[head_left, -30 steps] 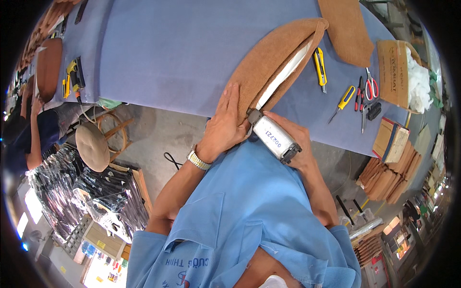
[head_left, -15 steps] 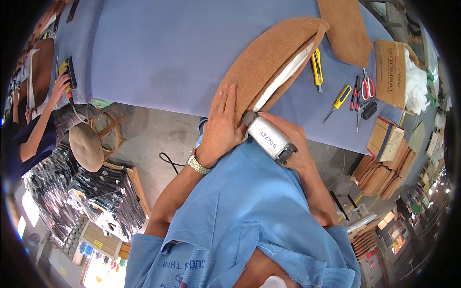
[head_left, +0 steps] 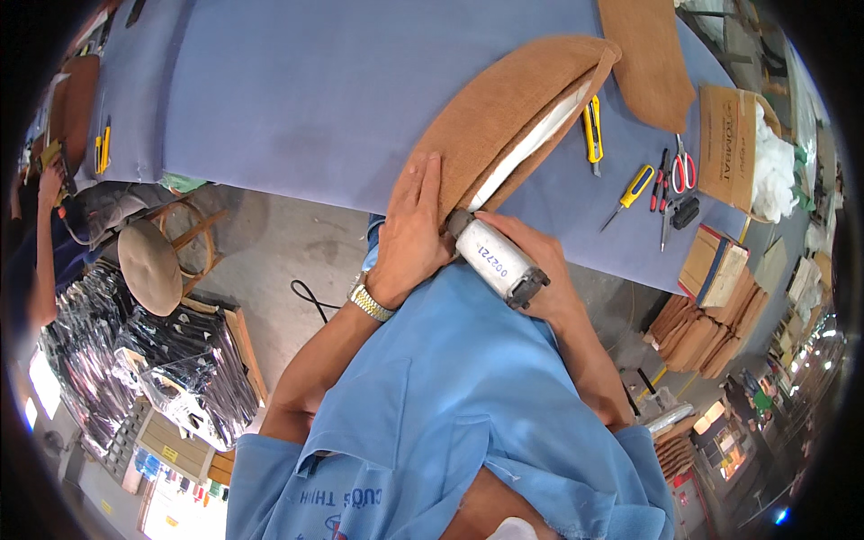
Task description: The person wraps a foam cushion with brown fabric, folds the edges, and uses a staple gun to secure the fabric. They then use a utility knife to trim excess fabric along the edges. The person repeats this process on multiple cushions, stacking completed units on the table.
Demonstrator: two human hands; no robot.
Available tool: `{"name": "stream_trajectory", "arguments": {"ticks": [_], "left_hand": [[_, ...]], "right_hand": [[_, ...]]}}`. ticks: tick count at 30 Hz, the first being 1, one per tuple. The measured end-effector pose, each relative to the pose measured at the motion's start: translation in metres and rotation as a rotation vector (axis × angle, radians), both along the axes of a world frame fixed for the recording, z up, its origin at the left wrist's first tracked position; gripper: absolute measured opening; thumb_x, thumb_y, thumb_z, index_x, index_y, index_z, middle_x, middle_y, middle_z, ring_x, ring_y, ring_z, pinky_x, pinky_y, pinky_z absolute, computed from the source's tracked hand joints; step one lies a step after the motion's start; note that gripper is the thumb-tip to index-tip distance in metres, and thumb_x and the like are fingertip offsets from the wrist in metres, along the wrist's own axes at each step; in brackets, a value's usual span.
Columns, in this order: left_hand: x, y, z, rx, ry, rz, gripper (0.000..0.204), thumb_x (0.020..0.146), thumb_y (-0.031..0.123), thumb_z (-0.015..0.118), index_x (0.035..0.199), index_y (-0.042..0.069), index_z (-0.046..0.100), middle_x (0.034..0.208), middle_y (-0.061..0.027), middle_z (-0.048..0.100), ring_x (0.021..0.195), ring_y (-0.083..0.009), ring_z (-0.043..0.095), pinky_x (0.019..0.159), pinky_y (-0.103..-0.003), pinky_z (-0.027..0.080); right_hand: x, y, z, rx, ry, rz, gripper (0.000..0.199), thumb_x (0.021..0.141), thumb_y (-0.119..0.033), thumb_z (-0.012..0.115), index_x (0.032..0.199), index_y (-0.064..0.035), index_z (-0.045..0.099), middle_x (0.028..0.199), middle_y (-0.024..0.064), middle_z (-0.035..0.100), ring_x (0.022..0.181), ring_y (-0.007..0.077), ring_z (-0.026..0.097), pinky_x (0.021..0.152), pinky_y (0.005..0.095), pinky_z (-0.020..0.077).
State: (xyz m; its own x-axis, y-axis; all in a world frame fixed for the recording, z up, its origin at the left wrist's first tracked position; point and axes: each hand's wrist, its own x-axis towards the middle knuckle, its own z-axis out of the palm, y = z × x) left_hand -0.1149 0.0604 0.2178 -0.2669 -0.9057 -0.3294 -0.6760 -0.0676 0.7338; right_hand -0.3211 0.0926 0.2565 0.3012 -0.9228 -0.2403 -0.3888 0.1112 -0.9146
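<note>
A brown upholstered cushion (head_left: pixel 490 106) leans over the near edge of the table, white filling (head_left: pixel 531 147) showing through its long open side. My left hand (head_left: pixel 409 238) grips its near end, fingers stretched along the fabric and the thumb partly hidden beside the tool. In my right hand (head_left: pixel 543 261) is a silver, black-capped tool that looks like a pneumatic staple gun (head_left: pixel 490 252). Its dark front end meets the cushion's near corner, close to my left thumb. The right fingers are mostly hidden behind the tool.
Right of the cushion lie a yellow cutter knife (head_left: pixel 591 135), a screwdriver (head_left: pixel 630 196), red-handled scissors (head_left: pixel 685 169) and a carton (head_left: pixel 727 148) with white stuffing. Another brown piece (head_left: pixel 650 72) lies beyond. At far left, a co-worker's hand (head_left: pixel 51 184) holds a yellow tool near a round-seated stool (head_left: pixel 150 267).
My hands, the cushion and the staple gun keep nearly the same places. The co-worker's arm and yellow tool have moved left, leaving a yellow-handled tool visible on the table there.
</note>
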Motion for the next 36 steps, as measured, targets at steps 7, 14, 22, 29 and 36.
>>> {"name": "stream_trajectory", "arguments": {"ticks": [7, 14, 22, 29, 36], "left_hand": [[0.002, 0.007, -0.006, -0.031, 0.012, 0.019, 0.105, 0.073, 0.007, 0.082, 0.161, -0.003, 0.026, 0.158, -0.029, 0.042, 0.15, -0.0449, 0.037, 0.122, -0.049, 0.034], [-0.002, 0.008, -0.005, -0.068, -0.005, 0.009, 0.11, 0.073, 0.011, 0.083, 0.164, 0.004, 0.022, 0.162, -0.0265, 0.039, 0.151, -0.0445, 0.036, 0.122, -0.053, 0.032], [0.049, -0.017, -0.008, 0.203, 0.473, -0.304, 0.116, 0.08, 0.023, 0.085, 0.168, 0.01, 0.012, 0.173, -0.0245, 0.008, 0.162, -0.0366, 0.007, 0.129, -0.047, 0.016], [0.051, 0.003, -0.029, 0.223, 0.397, -0.138, 0.115, 0.082, 0.025, 0.083, 0.168, 0.008, 0.009, 0.171, -0.028, 0.016, 0.16, -0.0405, 0.014, 0.128, -0.046, 0.022], [0.022, 0.024, 0.02, 0.152, -0.115, 0.023, 0.095, 0.089, 0.019, 0.074, 0.163, 0.002, 0.018, 0.165, -0.0268, 0.033, 0.147, -0.0443, 0.041, 0.108, -0.053, 0.05]], "right_hand": [[-0.006, 0.015, 0.007, -0.014, 0.056, 0.041, 0.077, 0.07, -0.018, 0.081, 0.143, -0.0078, 0.061, 0.124, 0.0188, 0.071, 0.11, 0.0384, 0.07, 0.095, 0.0415, 0.0556], [0.004, 0.007, 0.003, 0.093, 0.023, 0.021, 0.073, 0.071, -0.017, 0.081, 0.141, -0.0083, 0.062, 0.125, 0.0154, 0.071, 0.112, 0.0375, 0.07, 0.097, 0.0397, 0.0549], [0.002, 0.014, -0.004, -0.054, -0.017, -0.017, 0.064, 0.073, -0.008, 0.077, 0.136, -0.0058, 0.065, 0.127, 0.0167, 0.072, 0.116, 0.0329, 0.071, 0.1, 0.039, 0.0539], [0.013, 0.019, -0.007, -0.097, -0.008, -0.032, 0.059, 0.079, -0.004, 0.076, 0.137, -0.0025, 0.064, 0.128, 0.0164, 0.072, 0.113, 0.0262, 0.073, 0.096, 0.0342, 0.0556], [0.023, 0.026, -0.014, -0.216, 0.051, -0.076, 0.067, 0.076, -0.013, 0.082, 0.139, -0.0032, 0.064, 0.128, 0.019, 0.071, 0.114, 0.032, 0.072, 0.098, 0.0381, 0.0563]]}}
